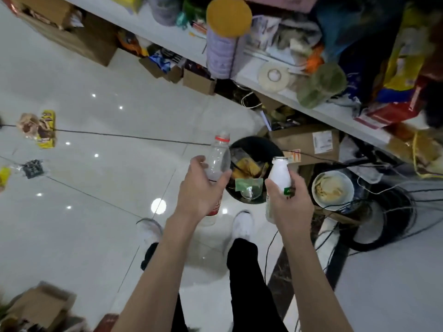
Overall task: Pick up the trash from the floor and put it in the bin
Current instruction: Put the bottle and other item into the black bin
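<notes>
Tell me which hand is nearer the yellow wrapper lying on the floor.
Left. The left hand, gripping the clear bottle, is right of the yellow wrapper across the floor; the right hand, holding the white bottle, is even farther right.

Floor (72, 236): glossy white tile with thin dark grout lines (119, 135). Round glare spot (158, 206) plus several smaller pinpoint reflections.

White tabletop (167, 32) runs diagonally top left to right and is packed with stuff: tall canister with yellow lid (225, 39), tape roll (274, 76) lying flat, green jar (321, 86) on its side, yellow and red bags (402, 68).

Under its edge: big open cardboard box (79, 37), smaller boxes (199, 82), labelled carton (304, 142).

Right side: tangle of black cables (383, 212) on the floor, with a white bowl (333, 190) of food residue just beside it. Dark stone strip (282, 283) is inlaid in the tile lower right. One more cardboard box (40, 305) bottom left, blurred.
</notes>
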`<move>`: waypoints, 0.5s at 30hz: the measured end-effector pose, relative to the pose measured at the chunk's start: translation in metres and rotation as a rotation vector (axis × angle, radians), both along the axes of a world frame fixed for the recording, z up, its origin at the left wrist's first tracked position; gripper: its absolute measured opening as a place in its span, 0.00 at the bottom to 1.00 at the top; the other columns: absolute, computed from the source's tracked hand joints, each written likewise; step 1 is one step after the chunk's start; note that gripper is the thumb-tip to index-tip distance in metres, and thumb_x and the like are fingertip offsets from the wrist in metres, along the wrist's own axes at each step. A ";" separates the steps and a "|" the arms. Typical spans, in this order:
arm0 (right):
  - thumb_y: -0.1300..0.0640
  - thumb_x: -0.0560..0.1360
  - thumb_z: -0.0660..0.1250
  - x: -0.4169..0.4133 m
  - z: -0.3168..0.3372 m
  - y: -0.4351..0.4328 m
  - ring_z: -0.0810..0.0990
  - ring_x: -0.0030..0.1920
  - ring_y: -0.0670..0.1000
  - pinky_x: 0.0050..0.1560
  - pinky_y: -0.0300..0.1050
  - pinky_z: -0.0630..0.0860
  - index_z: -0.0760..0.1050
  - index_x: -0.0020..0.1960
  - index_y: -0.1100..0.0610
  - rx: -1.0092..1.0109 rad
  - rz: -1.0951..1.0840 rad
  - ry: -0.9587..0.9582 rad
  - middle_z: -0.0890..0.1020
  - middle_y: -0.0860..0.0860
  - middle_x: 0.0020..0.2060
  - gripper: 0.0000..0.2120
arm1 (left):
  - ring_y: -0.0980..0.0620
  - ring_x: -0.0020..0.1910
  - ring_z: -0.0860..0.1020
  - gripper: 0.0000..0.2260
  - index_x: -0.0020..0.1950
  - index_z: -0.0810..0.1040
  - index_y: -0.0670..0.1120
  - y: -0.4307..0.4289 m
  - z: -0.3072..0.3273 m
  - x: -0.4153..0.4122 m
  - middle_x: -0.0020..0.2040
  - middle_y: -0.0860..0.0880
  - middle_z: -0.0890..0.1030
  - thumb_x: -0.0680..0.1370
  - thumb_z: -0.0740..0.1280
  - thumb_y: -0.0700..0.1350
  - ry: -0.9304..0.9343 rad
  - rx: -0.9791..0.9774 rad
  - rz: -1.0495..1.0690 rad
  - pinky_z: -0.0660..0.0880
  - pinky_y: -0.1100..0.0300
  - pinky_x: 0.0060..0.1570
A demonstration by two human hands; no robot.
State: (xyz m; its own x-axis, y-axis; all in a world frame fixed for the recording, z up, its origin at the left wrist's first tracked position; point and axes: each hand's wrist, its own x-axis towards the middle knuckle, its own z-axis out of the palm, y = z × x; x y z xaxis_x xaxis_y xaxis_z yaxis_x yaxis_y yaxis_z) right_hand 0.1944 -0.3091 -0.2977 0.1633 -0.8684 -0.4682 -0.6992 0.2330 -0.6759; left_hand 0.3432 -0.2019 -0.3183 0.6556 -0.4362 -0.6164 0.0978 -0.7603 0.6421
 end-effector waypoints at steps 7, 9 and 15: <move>0.49 0.75 0.74 -0.046 -0.076 -0.051 0.78 0.49 0.40 0.45 0.29 0.71 0.74 0.69 0.47 0.029 0.009 0.007 0.78 0.42 0.53 0.23 | 0.46 0.60 0.77 0.39 0.72 0.63 0.46 -0.061 -0.072 -0.042 0.65 0.47 0.73 0.70 0.68 0.67 0.007 0.011 -0.018 0.76 0.45 0.60; 0.48 0.75 0.73 -0.047 -0.096 -0.058 0.77 0.51 0.42 0.51 0.36 0.73 0.73 0.70 0.48 0.038 0.014 0.007 0.78 0.42 0.54 0.24 | 0.47 0.61 0.76 0.36 0.73 0.62 0.45 -0.068 -0.088 -0.046 0.65 0.47 0.70 0.74 0.68 0.64 -0.013 0.006 0.016 0.76 0.49 0.60; 0.49 0.76 0.73 -0.035 -0.145 -0.068 0.79 0.59 0.48 0.62 0.46 0.77 0.72 0.73 0.51 0.012 0.051 -0.007 0.80 0.49 0.62 0.27 | 0.47 0.65 0.73 0.28 0.73 0.64 0.44 -0.058 -0.122 -0.043 0.70 0.45 0.69 0.79 0.65 0.58 -0.114 0.094 0.029 0.73 0.52 0.62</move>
